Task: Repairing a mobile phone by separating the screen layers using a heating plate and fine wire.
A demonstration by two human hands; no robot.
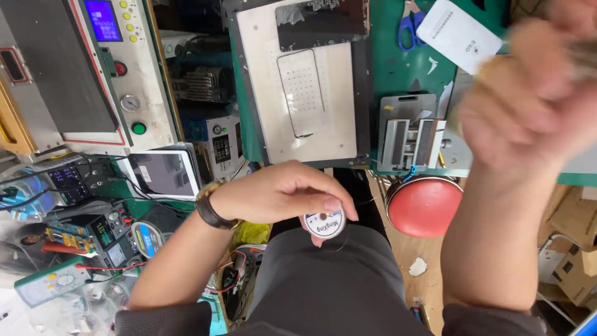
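Blurring hid your raised right hand [528,93], so its fingers' state could not be told. Your left hand [280,193] curled over your lap, fingers pinching a small round white wire spool [324,224].

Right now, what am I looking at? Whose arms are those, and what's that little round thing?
This one picture comes from a camera worn on a person's head, looking down, so the arms are that person's own. The left hand, with a watch on its wrist, holds a small white spool over the lap. A very thin thread seems to run off it. The right hand is raised and blurred, so I cannot tell whether it grips anything. Ahead is a green mat with a metal plate, blue scissors and a white card. Below sits a red stool. Machines with buttons stand at the left.
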